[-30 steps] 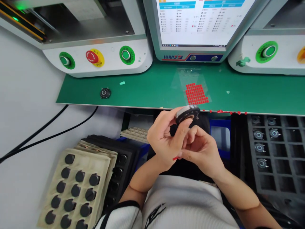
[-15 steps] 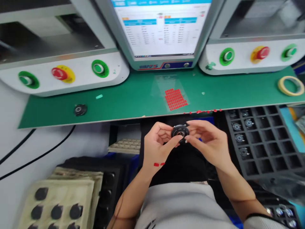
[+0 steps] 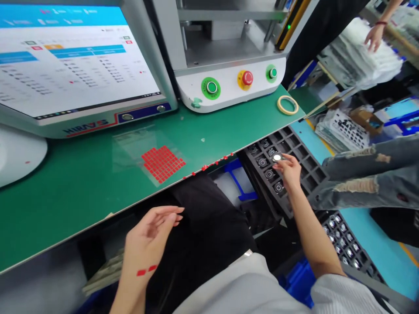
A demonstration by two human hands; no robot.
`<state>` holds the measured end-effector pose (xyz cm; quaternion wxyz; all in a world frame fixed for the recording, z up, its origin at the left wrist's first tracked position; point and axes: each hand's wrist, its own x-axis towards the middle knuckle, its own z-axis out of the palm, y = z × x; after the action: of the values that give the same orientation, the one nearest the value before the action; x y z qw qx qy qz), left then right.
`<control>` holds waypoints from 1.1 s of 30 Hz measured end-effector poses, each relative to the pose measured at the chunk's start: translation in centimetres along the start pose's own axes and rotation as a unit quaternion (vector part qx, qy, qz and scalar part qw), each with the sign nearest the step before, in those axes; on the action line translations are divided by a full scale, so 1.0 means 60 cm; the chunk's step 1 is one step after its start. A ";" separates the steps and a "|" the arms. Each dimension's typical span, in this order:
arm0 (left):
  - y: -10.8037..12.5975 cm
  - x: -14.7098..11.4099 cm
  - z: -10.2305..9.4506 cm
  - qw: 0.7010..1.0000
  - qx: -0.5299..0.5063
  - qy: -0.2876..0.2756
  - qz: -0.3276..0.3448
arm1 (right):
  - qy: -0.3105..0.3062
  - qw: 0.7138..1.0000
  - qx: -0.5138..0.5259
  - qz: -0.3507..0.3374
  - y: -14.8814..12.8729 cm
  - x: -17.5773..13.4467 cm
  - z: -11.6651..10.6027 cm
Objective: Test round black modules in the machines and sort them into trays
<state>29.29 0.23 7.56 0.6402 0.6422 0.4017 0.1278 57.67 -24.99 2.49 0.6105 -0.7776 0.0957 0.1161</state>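
My right hand (image 3: 290,171) pinches a small round part (image 3: 277,157) by its edge, and its face gleams white. It is over a black compartment tray (image 3: 309,179), close to similar round parts (image 3: 262,162) that sit in the tray's left cells. My left hand (image 3: 152,237) hovers in front of the green bench's edge, its fingers loosely bent and nothing visible in them. Two red stickers (image 3: 146,270) are on the left wrist.
On the green bench (image 3: 88,174) lies a clear sheet of red stickers (image 3: 163,164); more red stickers (image 3: 205,167) line the edge. A tape roll (image 3: 287,105) lies near a machine with buttons (image 3: 244,80). Another tray (image 3: 352,244) is lower right. Another person's jeans (image 3: 363,174) and hand (image 3: 375,37) appear at right.
My view has swung right. Both hands were together on the round black part; now my right hand has carried it out over the tray, and my left hand has let go.
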 end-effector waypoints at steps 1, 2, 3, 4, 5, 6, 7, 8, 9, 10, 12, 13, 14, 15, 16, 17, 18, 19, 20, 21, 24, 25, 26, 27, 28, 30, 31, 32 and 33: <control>-0.004 0.001 -0.014 1.000 0.009 0.015 -0.003 | 0.040 0.999 -0.023 0.013 0.012 0.030 -0.020; -0.008 0.001 -0.026 0.999 0.017 0.034 -0.003 | 0.068 0.996 -0.048 0.030 0.024 0.054 -0.037; -0.012 0.001 -0.037 0.998 0.026 0.051 -0.002 | 0.085 0.993 -0.072 0.046 0.036 0.071 -0.050; -0.015 0.001 -0.046 0.998 0.032 0.060 0.000 | 0.094 0.989 -0.096 0.063 0.046 0.083 -0.061; -0.019 0.001 -0.053 0.997 0.036 0.062 0.002 | 0.097 0.985 -0.119 0.078 0.055 0.090 -0.069; -0.022 0.002 -0.058 0.997 0.036 0.064 0.004 | 0.095 0.981 -0.142 0.091 0.062 0.094 -0.075; -0.025 0.003 -0.061 0.997 0.032 0.068 0.005 | 0.090 0.977 -0.166 0.102 0.065 0.095 -0.079; -0.026 0.004 -0.062 0.997 0.024 0.074 0.006 | 0.084 0.972 -0.190 0.110 0.066 0.094 -0.083; -0.026 0.004 -0.062 0.996 0.015 0.083 0.008 | 0.077 0.967 -0.215 0.115 0.064 0.092 -0.086; -0.025 0.004 -0.060 0.996 0.006 0.093 0.009 | 0.071 0.961 -0.242 0.114 0.059 0.088 -0.088; -0.019 -0.001 -0.056 0.994 -0.012 0.107 0.014 | 0.060 0.947 -0.300 0.097 0.043 0.077 -0.088; -0.016 -0.003 -0.054 0.994 -0.022 0.109 0.017 | 0.059 0.939 -0.329 0.078 0.034 0.070 -0.084; -0.012 -0.006 -0.054 0.993 -0.033 0.110 0.020 | 0.052 0.931 -0.358 0.055 0.025 0.062 -0.076; -0.009 -0.007 -0.055 0.993 -0.043 0.110 0.024 | 0.053 0.922 -0.383 0.026 0.016 0.052 -0.062; -0.007 -0.007 -0.057 0.992 -0.052 0.111 0.029 | 0.051 0.915 -0.400 -0.008 0.008 0.039 -0.043; -0.005 -0.006 -0.059 0.991 -0.057 0.115 0.038 | 0.046 0.910 -0.409 -0.046 0.000 0.020 -0.019; -0.003 -0.005 -0.062 0.989 -0.059 0.123 0.052 | 0.033 0.904 -0.414 -0.098 -0.007 -0.005 0.010; -0.001 -0.004 -0.064 0.986 -0.061 0.138 0.071 | 0.015 0.898 -0.408 -0.168 -0.013 -0.039 0.042; 0.001 -0.003 -0.064 0.981 -0.063 0.156 0.093 | -0.025 0.874 -0.394 -0.282 -0.020 -0.080 0.075; 0.003 -0.003 -0.063 0.975 -0.066 0.177 0.117 | -0.072 0.850 -0.340 -0.395 -0.027 -0.126 0.109; 0.015 -0.008 -0.052 0.948 -0.076 0.249 0.183 | -0.264 0.831 -0.127 -0.473 -0.049 -0.263 0.202; 0.020 -0.012 -0.049 0.938 -0.077 0.273 0.201 | -0.320 0.833 -0.069 -0.446 -0.056 -0.301 0.227; 0.024 -0.015 -0.047 0.927 -0.077 0.296 0.215 | -0.379 0.837 -0.019 -0.395 -0.063 -0.332 0.247; 0.028 -0.019 -0.046 0.917 -0.076 0.319 0.226 | -0.432 0.837 0.019 -0.335 -0.069 -0.358 0.262; 0.031 -0.023 -0.046 0.908 -0.072 0.340 0.234 | -0.474 0.834 0.052 -0.279 -0.075 -0.378 0.272; 0.035 -0.031 -0.048 0.890 -0.062 0.380 0.243 | -0.524 0.823 0.093 -0.196 -0.083 -0.406 0.280; 0.036 -0.034 -0.049 0.882 -0.062 0.397 0.246 | -0.534 0.820 0.105 -0.175 -0.086 -0.415 0.281; 0.037 -0.037 -0.050 0.875 -0.064 0.411 0.248 | -0.537 0.820 0.114 -0.163 -0.087 -0.422 0.280; 0.037 -0.039 -0.051 0.869 -0.070 0.421 0.251 | -0.534 0.822 0.118 -0.158 -0.088 -0.428 0.279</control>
<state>26.50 1.15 10.88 0.3994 0.5604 0.4484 0.5704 33.64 -7.31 11.20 0.6632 -0.5206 -0.3561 0.4029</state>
